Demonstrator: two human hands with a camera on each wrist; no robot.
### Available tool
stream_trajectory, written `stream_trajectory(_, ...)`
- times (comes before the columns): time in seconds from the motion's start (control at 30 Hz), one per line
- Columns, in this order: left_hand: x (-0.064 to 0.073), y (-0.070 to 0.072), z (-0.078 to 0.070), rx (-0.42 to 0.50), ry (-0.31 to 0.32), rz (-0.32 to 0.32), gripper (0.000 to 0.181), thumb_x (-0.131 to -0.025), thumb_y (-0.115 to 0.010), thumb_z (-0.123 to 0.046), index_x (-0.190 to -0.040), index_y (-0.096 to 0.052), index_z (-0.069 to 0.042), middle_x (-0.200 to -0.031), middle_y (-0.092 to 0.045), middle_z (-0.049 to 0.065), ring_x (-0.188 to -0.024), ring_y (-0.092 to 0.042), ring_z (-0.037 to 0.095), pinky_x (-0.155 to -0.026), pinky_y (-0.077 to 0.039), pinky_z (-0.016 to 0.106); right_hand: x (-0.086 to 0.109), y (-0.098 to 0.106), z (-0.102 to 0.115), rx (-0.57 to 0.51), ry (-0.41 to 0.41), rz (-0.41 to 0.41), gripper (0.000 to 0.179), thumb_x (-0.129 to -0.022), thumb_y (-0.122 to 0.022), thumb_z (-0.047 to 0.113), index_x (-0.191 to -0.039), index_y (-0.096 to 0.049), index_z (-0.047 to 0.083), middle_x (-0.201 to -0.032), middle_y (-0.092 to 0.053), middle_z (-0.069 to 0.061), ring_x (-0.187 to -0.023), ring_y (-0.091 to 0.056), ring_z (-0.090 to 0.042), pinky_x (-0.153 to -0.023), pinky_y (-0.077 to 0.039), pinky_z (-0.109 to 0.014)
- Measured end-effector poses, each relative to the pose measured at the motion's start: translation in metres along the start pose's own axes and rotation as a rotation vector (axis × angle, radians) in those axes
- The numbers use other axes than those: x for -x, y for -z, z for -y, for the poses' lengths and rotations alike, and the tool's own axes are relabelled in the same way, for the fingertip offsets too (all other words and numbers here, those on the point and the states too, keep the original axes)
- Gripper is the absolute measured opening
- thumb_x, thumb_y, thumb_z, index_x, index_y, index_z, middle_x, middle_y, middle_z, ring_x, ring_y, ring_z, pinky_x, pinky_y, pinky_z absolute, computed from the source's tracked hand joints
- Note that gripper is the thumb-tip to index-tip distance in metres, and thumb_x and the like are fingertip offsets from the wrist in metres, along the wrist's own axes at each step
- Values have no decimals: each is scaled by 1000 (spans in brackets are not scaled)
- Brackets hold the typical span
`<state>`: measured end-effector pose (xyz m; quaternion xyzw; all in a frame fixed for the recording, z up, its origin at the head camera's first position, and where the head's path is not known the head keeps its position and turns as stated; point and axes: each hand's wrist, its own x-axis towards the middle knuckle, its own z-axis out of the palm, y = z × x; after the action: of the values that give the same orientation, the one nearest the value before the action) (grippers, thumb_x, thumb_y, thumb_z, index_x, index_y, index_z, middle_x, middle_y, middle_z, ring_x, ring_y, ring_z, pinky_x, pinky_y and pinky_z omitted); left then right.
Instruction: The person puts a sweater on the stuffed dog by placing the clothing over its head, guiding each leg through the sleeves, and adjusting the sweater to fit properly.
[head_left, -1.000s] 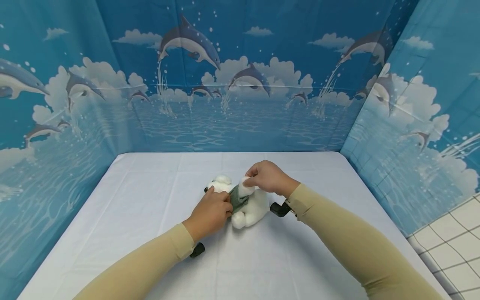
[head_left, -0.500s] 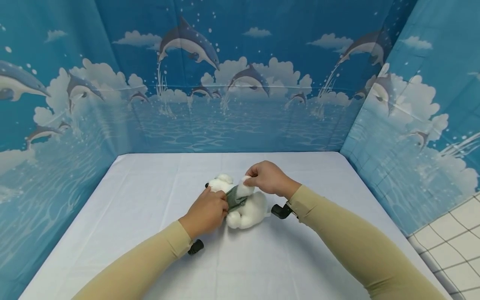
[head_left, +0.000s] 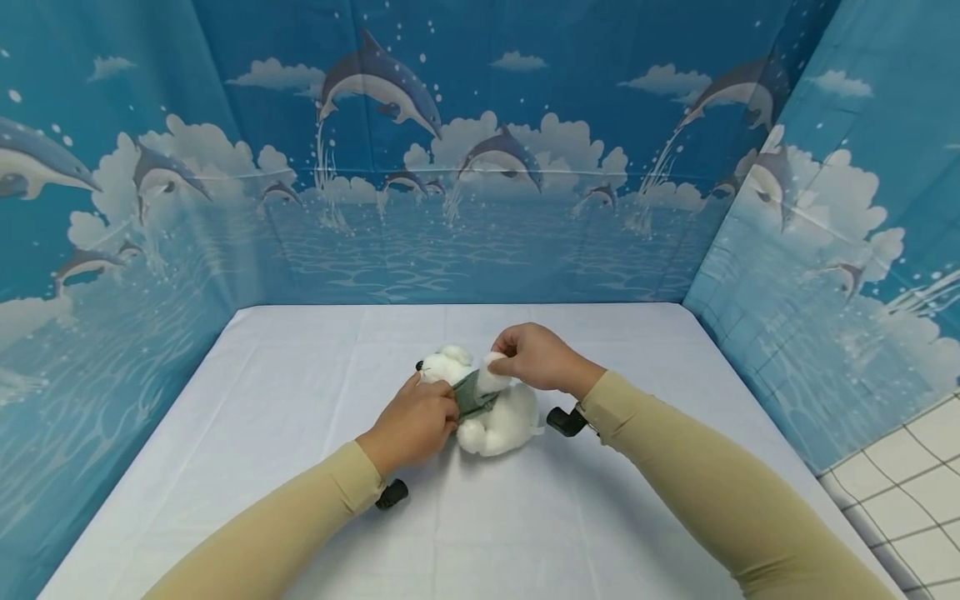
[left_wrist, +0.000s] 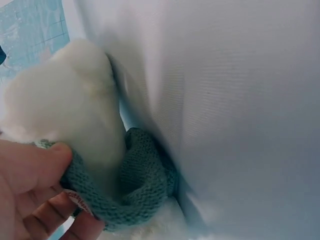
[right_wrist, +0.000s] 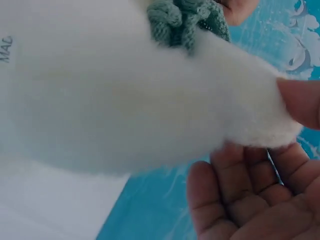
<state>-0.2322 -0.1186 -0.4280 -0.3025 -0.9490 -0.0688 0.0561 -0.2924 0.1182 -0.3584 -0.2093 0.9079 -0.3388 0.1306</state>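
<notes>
A white plush bear (head_left: 513, 421) with a dark nose and a green knitted garment (head_left: 471, 395) lies on its side on the white-covered table, head to the left. My left hand (head_left: 420, 417) pinches the garment's edge between thumb and fingers; in the left wrist view the knit (left_wrist: 135, 200) bunches around the white fur, with a small printed label at the fingers. My right hand (head_left: 542, 358) pinches a raised white limb (head_left: 491, 375) of the bear. Up close in the right wrist view, thumb and fingers press on both sides of the limb's tip (right_wrist: 265, 120).
White cloth covers the table (head_left: 300, 400). Blue dolphin-printed curtains (head_left: 480, 233) stand behind and on both sides. A black wrist-camera mount (head_left: 567, 421) hangs under the right sleeve and another (head_left: 392, 494) under the left. White tiles (head_left: 907, 475) show at the right.
My left hand has shifted slightly left and nearer to me, still pinching the knit, and more of the garment shows. The bear's body has turned a little. My right hand keeps its hold.
</notes>
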Motion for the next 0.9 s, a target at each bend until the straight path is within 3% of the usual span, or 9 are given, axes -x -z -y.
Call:
stream_trajectory(0.1, 1, 1, 1, 6, -4, -20, 6, -99, -75, -21, -98, -81, -21, -106, -68, -4, -104, -65, 17, -117, -43, 59, 0, -3, 7, 62, 29, 47, 21, -100, -72, 21, -119, -69, 11, -106, -70, -7, -84, -62, -18, -74, -53, -35)
stream_trajectory(0.23, 2, 0, 1, -6, -11, -44, 7, -100, -74, -24, -99, -80, -21, -103, -69, -5, -104, -64, 14, -113, -48, 56, 1, -10, 17, 225, 87, 108, 45, -97, -75, 22, -139, -64, 9, -130, -69, -8, -110, -67, -22, -89, -57, -38)
stream_trajectory(0.33, 2, -1, 1, -5, -14, -50, 7, -100, -74, -25, -99, -80, -20, -103, -69, -6, -104, -64, 14, -113, -48, 57, 2, -15, 22, 352, 134, 128, 42, -95, -78, 20, -136, -69, 10, -127, -73, -6, -112, -69, -22, -91, -58, -38)
stream_trajectory(0.43, 3, 0, 0, 3, -20, -63, 8, -100, -74, -25, -100, -81, -20, -103, -69, -5, -103, -65, 15, -113, -48, 58, 3, -18, 23, 429, 149, 108, 28, -95, -79, 19, -122, -76, 14, -112, -77, -3, -99, -71, -19, -85, -58, -36)
stream_trajectory(0.67, 4, 1, 0, 9, -25, -105, 8, -100, -75, -24, -100, -81, -20, -103, -68, -5, -101, -66, 15, -113, -49, 59, 0, -17, 23, 452, 120, 50, 14, -98, -77, 18, -111, -78, 14, -99, -76, 0, -86, -66, -15, -77, -56, -34)
stream_trajectory(0.9, 4, 3, 4, 85, -12, -173, 7, -100, -75, -22, -102, -80, -19, -109, -68, -2, -103, -68, 19, -110, -50, 60, -2, -16, 9, 352, 124, -27, 14, -99, -75, 19, -111, -78, 12, -102, -78, -3, -87, -69, -16, -77, -57, -35)
